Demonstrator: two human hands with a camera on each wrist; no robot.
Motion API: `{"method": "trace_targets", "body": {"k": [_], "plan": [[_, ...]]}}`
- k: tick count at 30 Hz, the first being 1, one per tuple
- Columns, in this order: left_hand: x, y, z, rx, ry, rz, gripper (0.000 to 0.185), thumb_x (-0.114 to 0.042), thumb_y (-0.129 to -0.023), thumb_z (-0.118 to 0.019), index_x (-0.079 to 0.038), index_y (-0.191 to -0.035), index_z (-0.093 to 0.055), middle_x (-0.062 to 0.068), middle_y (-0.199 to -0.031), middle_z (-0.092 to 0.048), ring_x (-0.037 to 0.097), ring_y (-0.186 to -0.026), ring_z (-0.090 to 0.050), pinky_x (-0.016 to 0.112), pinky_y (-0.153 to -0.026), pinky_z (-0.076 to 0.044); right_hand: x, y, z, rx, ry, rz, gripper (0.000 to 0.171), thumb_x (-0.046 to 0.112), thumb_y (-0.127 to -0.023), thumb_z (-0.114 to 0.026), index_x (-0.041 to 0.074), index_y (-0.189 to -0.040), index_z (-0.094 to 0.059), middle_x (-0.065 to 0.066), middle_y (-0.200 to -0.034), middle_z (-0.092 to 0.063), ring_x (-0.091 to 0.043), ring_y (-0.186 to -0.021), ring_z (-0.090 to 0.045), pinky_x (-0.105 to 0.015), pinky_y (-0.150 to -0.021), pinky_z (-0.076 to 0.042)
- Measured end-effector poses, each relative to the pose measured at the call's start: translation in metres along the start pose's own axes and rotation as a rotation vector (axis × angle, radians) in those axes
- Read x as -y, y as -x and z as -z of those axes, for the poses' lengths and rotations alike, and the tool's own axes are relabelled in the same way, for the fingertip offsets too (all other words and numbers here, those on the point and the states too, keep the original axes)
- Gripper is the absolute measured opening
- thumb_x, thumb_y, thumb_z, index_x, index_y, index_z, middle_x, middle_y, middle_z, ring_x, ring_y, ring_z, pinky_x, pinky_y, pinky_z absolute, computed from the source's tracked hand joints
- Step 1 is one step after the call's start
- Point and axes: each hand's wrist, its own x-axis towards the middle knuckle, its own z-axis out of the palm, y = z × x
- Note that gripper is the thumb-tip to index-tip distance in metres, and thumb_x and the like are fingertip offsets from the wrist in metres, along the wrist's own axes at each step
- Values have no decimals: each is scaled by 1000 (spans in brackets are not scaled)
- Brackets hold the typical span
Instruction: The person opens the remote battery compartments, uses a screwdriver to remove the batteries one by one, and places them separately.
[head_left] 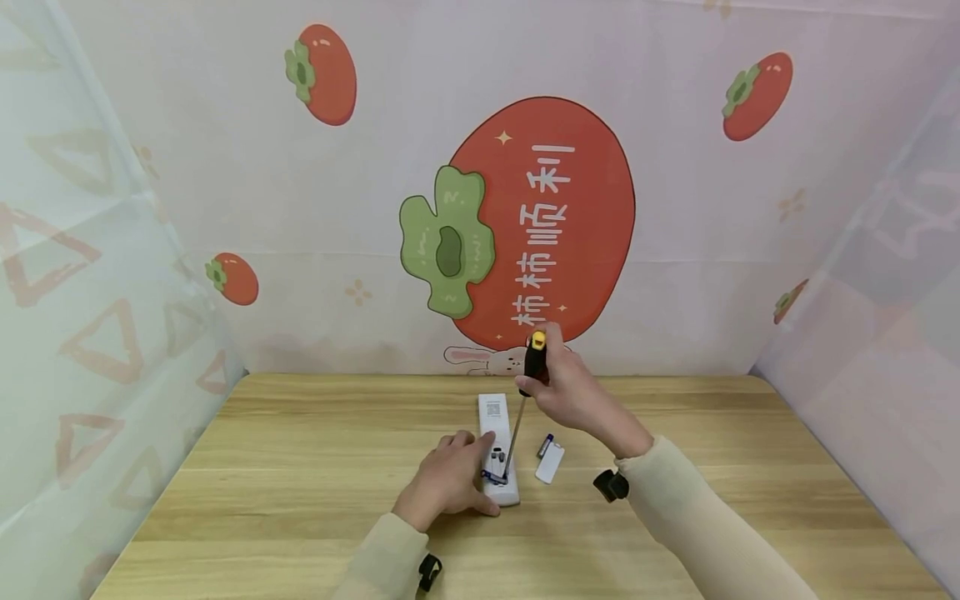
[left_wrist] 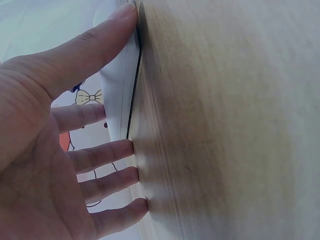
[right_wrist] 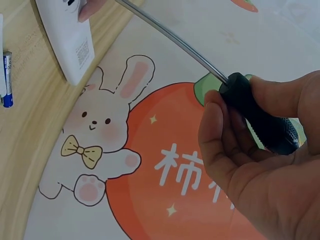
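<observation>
A white remote control (head_left: 492,414) lies on the table, back side up, with its battery compartment exposed. My left hand (head_left: 450,475) rests at its left side; the thumb and index finger touch the remote, and the other fingertips meet the tabletop in the left wrist view. With my right hand (head_left: 566,387) I grip a screwdriver (right_wrist: 260,117) by its black and yellow handle. Its metal shaft (head_left: 517,433) slants down to the compartment, where the tip is at one end of a dark blue battery (head_left: 492,477). Whether tip and battery touch is too small to tell.
Right of the remote lie a white battery cover (head_left: 550,465) and a second blue battery (head_left: 545,445), close together on the wooden table (head_left: 315,450). Behind the table's far edge hangs a printed cloth backdrop (head_left: 375,183), with more cloth at both sides.
</observation>
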Motion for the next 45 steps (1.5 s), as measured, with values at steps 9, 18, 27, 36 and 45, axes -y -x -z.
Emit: {"method": "trace_targets", "body": {"k": [9,18,27,36,45], "plan": [[1,1,-2,-12,-13,-9,102,-43,-66,-96,-9,-150,-50,17,-134,-55,41,-126,-50,58,-99,-47,-8,4,2,-36,-7,-83,51,9,-96,-70,4,-126,-29,-10,-79,-59,-20,-61,-54,-33,-58,-47],[2,-2,-4,-9,-17,7,103,-44,-65,-96,-10,-150,-50,17,-136,-54,40,-127,-49,57,-100,-46,-10,5,2,-42,-37,-134,50,10,-97,-70,3,-126,-29,-12,-78,-60,-21,-61,-55,-34,-59,-47],[2,-1,-2,-14,-16,1,103,-45,-65,-96,-11,-150,-50,17,-137,-54,40,-127,-49,57,-100,-47,-9,6,6,-79,-35,-135,48,12,-96,-71,4,-122,-31,-10,-73,-58,-20,-59,-53,-34,-57,-46],[1,1,-2,-20,-8,2,102,-43,-65,-96,-10,-150,-50,19,-138,-53,42,-127,-49,58,-100,-46,-13,9,14,-122,-22,-96,52,9,-95,-72,2,-124,-30,-13,-80,-60,-21,-62,-55,-34,-58,-47],[2,1,-2,-19,2,14,103,-42,-65,-97,-10,-151,-49,19,-139,-53,42,-128,-48,58,-101,-45,-17,12,29,-137,-4,-94,53,8,-96,-70,0,-129,-30,-15,-89,-62,-22,-68,-58,-35,-60,-49]]}}
